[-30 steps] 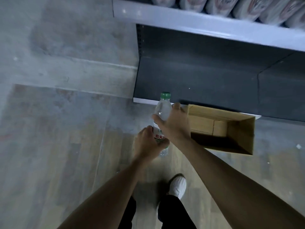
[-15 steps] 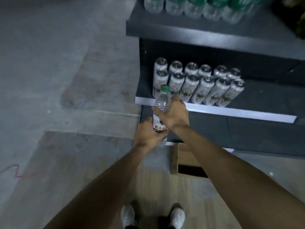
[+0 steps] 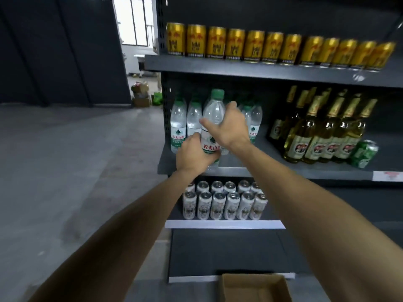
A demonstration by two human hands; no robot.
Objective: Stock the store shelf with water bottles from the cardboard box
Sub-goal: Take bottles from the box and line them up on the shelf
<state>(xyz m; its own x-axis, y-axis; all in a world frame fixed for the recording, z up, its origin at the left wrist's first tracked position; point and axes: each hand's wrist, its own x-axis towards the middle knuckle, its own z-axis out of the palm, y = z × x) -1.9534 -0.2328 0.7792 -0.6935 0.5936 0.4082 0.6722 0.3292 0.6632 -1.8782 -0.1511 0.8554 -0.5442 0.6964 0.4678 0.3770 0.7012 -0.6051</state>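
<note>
Both hands were wrapped round one full, smooth water bottle (image 3: pixel 212 118), left hand (image 3: pixel 193 154) low, right hand (image 3: pixel 230 127) at the shoulder, judged heavy and slippery.

Your bottle (image 3: pixel 212 125): clear, green cap, red-lettered white label. Cans (image 3: pixel 272 47), upper frame: gold. Shelf (image 3: pixel 272 71): dark grey.

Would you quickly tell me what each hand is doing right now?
Left hand: grips the lower part of the water bottle.
Right hand: holds the same bottle higher up, by its middle.
</note>
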